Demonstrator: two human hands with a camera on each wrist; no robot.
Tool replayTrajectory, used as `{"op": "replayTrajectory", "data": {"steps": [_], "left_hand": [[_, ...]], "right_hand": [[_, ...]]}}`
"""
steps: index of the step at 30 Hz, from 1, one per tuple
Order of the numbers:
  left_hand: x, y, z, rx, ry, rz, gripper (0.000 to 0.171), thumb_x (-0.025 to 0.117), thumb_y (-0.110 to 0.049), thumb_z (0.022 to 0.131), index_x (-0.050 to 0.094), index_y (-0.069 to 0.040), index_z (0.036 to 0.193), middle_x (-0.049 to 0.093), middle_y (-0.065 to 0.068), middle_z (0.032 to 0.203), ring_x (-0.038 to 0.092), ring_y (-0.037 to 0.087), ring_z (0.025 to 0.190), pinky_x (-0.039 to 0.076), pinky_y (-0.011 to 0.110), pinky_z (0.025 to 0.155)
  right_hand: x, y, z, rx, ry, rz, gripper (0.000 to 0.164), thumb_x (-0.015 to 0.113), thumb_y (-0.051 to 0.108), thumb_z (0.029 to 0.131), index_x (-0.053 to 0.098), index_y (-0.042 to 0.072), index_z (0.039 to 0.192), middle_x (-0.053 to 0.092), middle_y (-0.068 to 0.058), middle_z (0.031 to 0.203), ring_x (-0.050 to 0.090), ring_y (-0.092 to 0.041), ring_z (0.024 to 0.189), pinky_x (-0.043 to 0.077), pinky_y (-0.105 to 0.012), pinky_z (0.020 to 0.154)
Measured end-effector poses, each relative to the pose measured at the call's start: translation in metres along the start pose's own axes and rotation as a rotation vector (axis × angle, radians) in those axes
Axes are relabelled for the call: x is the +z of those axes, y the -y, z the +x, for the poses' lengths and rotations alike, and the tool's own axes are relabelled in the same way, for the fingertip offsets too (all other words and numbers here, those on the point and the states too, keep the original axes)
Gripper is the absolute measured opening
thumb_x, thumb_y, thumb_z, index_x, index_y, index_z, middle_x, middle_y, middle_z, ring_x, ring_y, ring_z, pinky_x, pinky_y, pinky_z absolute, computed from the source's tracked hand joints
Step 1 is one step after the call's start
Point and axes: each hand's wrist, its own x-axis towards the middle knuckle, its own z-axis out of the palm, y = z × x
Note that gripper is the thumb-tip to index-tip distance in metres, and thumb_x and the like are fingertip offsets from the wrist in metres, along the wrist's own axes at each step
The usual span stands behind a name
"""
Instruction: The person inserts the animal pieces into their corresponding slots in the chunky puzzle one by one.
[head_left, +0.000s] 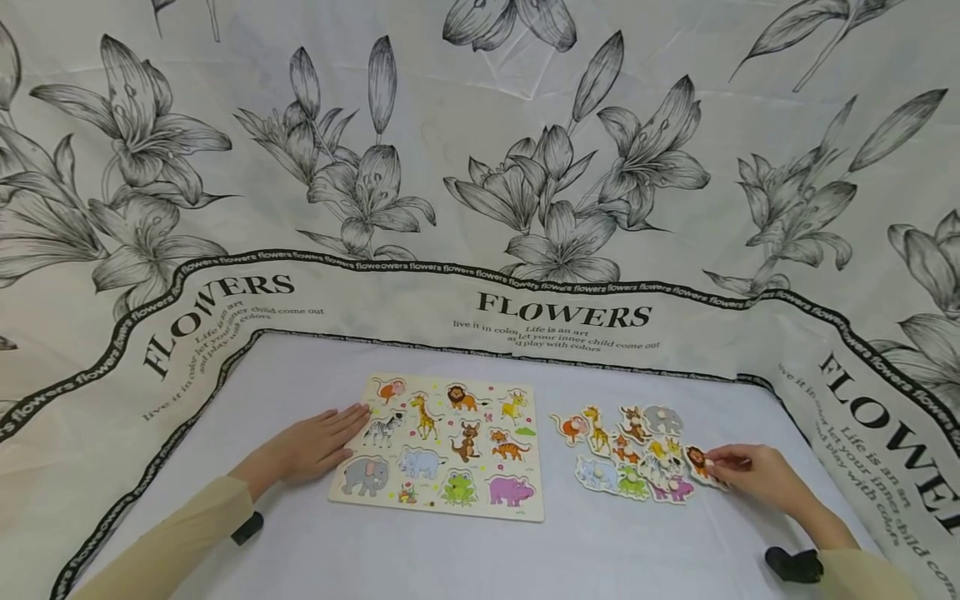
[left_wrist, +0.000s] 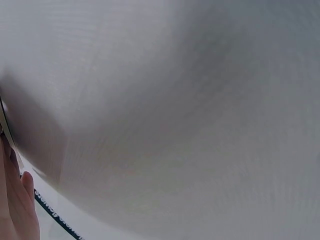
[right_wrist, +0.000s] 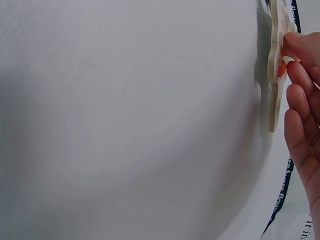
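Head view: the right hand (head_left: 756, 473) pinches the lion piece (head_left: 697, 463) between thumb and finger, at the right end of a loose pile of animal pieces (head_left: 627, 452) on the white counter (head_left: 637, 550); whether the lion is lifted, I cannot tell. The left hand (head_left: 318, 443) lies flat, fingers straight, fingertips at the left edge of the picture board (head_left: 483, 477). The board lies left of the pile, just apart from it.

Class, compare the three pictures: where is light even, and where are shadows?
Head view: light fairly even, board readable; left wrist view: white cloth fills most of it, dim and nearly without detail; right wrist view: soft grey shadow beside the lion piece held by the fingers.
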Motion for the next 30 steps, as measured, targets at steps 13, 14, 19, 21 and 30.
{"op": "replayTrajectory", "data": {"steps": [13, 14, 19, 21, 30], "left_hand": [[0.003, 0.001, -0.002, -0.003, -0.010, 0.010, 0.059, 0.037, -0.036, 0.103, 0.028, -0.003, 0.151, 0.025, 0.011, 0.159, 0.025, 0.029, 0.147, 0.027, 0.046, 0.119], [0.003, 0.001, -0.002, -0.006, -0.010, 0.011, 0.059, 0.037, -0.037, 0.103, 0.028, -0.004, 0.151, 0.025, 0.011, 0.159, 0.025, 0.029, 0.147, 0.027, 0.046, 0.119], [0.003, 0.000, -0.002, -0.012, -0.015, 0.016, 0.059, 0.037, -0.037, 0.103, 0.028, -0.004, 0.151, 0.026, 0.011, 0.159, 0.025, 0.029, 0.147, 0.027, 0.045, 0.119], [0.002, -0.001, -0.002, -0.013, -0.017, 0.009, 0.059, 0.038, -0.036, 0.102, 0.029, -0.004, 0.151, 0.026, 0.011, 0.159, 0.026, 0.029, 0.146, 0.028, 0.046, 0.119], [-0.001, -0.003, -0.004, -0.022, -0.006, -0.014, 0.059, 0.038, -0.036, 0.102, 0.028, -0.004, 0.151, 0.026, 0.011, 0.159, 0.025, 0.029, 0.147, 0.027, 0.047, 0.119]], "right_hand": [[-0.002, 0.011, 0.000, -0.007, -0.038, 0.010, 0.034, 0.073, 0.025, 0.084, 0.071, -0.002, 0.104, 0.071, -0.004, 0.086, 0.055, -0.006, 0.070, 0.048, -0.020, 0.055], [-0.002, 0.012, -0.001, -0.012, -0.047, 0.009, 0.033, 0.073, 0.025, 0.084, 0.071, -0.002, 0.104, 0.071, -0.004, 0.086, 0.055, -0.004, 0.069, 0.048, -0.019, 0.055], [-0.003, 0.019, -0.002, -0.060, -0.088, 0.006, 0.031, 0.075, 0.023, 0.083, 0.072, 0.000, 0.102, 0.070, -0.002, 0.083, 0.054, 0.000, 0.066, 0.048, -0.019, 0.055], [-0.002, 0.022, -0.002, -0.077, -0.099, 0.009, 0.029, 0.075, 0.022, 0.082, 0.072, 0.000, 0.101, 0.070, -0.002, 0.082, 0.053, 0.001, 0.066, 0.048, -0.019, 0.055], [0.002, 0.034, -0.002, -0.114, -0.124, 0.047, 0.028, 0.075, 0.019, 0.082, 0.072, -0.001, 0.101, 0.070, -0.003, 0.082, 0.053, 0.003, 0.066, 0.049, -0.018, 0.056]]}}
